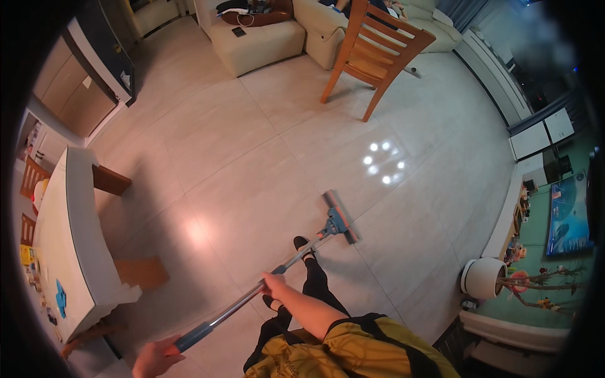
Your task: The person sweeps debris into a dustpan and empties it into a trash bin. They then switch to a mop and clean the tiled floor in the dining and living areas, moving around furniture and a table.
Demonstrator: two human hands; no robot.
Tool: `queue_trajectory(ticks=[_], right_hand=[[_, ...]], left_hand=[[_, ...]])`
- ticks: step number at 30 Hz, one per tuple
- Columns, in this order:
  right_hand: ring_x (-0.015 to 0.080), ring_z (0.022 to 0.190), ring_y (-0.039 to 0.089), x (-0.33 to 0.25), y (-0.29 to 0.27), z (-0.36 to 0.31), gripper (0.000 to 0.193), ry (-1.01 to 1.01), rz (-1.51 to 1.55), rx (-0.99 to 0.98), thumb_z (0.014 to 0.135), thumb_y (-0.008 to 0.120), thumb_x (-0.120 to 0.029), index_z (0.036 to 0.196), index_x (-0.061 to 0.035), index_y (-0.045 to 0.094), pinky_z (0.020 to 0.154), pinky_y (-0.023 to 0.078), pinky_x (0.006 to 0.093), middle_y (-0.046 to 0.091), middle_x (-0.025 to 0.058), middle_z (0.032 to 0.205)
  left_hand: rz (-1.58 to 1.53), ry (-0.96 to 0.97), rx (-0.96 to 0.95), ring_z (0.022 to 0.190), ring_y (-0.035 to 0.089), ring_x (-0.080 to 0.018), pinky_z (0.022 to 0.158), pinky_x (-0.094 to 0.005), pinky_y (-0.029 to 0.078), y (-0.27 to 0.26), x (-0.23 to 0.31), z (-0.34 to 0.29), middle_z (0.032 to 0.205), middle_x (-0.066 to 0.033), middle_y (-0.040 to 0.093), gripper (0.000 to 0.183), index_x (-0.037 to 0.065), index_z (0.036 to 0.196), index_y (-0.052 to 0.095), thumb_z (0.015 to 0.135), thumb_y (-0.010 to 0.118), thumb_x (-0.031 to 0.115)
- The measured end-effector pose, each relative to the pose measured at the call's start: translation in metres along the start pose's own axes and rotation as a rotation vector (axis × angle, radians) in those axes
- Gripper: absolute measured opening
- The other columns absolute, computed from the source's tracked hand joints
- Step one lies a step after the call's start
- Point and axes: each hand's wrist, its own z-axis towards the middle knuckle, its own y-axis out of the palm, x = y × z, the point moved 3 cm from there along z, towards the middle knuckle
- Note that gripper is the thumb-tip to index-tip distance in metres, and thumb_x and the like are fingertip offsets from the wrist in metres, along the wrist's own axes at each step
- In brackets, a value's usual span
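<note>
A sponge mop (236, 305) with a metal pole slants across the lower middle of the view. Its blue-and-grey head (339, 217) rests on the tiled floor just beyond my forward foot. My right hand (273, 285) is wrapped round the pole at about mid-length, below a blue collar. At the lower left, my left hand (155, 358) closes on the blue-grey grip at the pole's upper end. Both of my feet, in dark shoes, stand behind the mop head, close to the pole.
A wooden chair (378, 53) stands ahead, near a cream sofa (261, 47). To the left is a light-topped table (66, 246) with wooden legs. On the right, a white plant pot (482, 278) stands by the television (568, 214). Ceiling lights reflect off the glossy floor.
</note>
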Motion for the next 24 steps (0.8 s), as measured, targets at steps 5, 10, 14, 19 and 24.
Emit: queue_trajectory(ticks=[5, 10, 14, 19, 24], right_hand=[[0.0181, 0.044, 0.050, 0.037, 0.047, -0.031, 0.018, 0.132, 0.118, -0.144, 0.068, 0.056, -0.012, 0.071, 0.0011, 0.043, 0.038, 0.046, 0.0287, 0.050, 0.0099, 0.063], [0.0193, 0.045, 0.052, 0.020, 0.042, -0.041, 0.019, 0.066, 0.100, -0.116, 0.068, 0.056, -0.011, 0.073, 0.0029, 0.044, 0.039, 0.047, 0.0299, 0.050, 0.0105, 0.064], [0.0193, 0.049, 0.053, -0.015, -0.002, -0.009, 0.019, 0.020, 0.092, -0.052, 0.065, 0.056, -0.011, 0.075, 0.0017, 0.047, 0.042, 0.049, 0.0319, 0.051, 0.0098, 0.067], [0.0217, 0.054, 0.054, -0.089, -0.105, 0.044, 0.017, -0.087, 0.074, -0.016, 0.065, 0.052, -0.013, 0.075, -0.0007, 0.047, 0.040, 0.047, 0.0349, 0.051, 0.0103, 0.071], [0.0208, 0.043, 0.048, -0.149, -0.169, 0.050, 0.025, -0.152, 0.067, 0.278, 0.073, 0.048, -0.027, 0.075, -0.0027, 0.043, 0.036, 0.041, 0.0314, 0.048, 0.0104, 0.058]], left_hand=[[0.014, -0.031, 0.107, 0.067, 0.056, -0.0207, 0.066, -0.0249, 0.042, -0.030, -0.026, -0.042, 0.077, -0.0137, 0.058, 0.049, 0.005, 0.095, 0.056, 0.048, 0.071, 0.014], [0.016, 0.070, 0.025, 0.064, 0.055, -0.0212, 0.064, -0.0264, 0.042, -0.032, -0.028, -0.019, 0.074, -0.0119, 0.058, 0.043, 0.007, 0.090, 0.058, 0.050, 0.070, 0.015], [-0.021, 0.095, 0.058, 0.064, 0.054, -0.0233, 0.063, -0.0288, 0.043, -0.012, 0.018, 0.012, 0.073, -0.0103, 0.058, 0.038, 0.011, 0.090, 0.058, 0.055, 0.069, 0.019], [-0.094, 0.174, 0.012, 0.068, 0.054, -0.0256, 0.062, -0.0317, 0.043, 0.033, 0.097, 0.064, 0.072, -0.0091, 0.058, 0.037, 0.017, 0.097, 0.055, 0.063, 0.063, 0.028], [-0.067, 0.179, -0.073, 0.067, 0.053, -0.0312, 0.061, -0.0351, 0.043, 0.054, 0.166, 0.086, 0.072, -0.0132, 0.057, 0.038, 0.017, 0.103, 0.050, 0.069, 0.056, 0.033]])
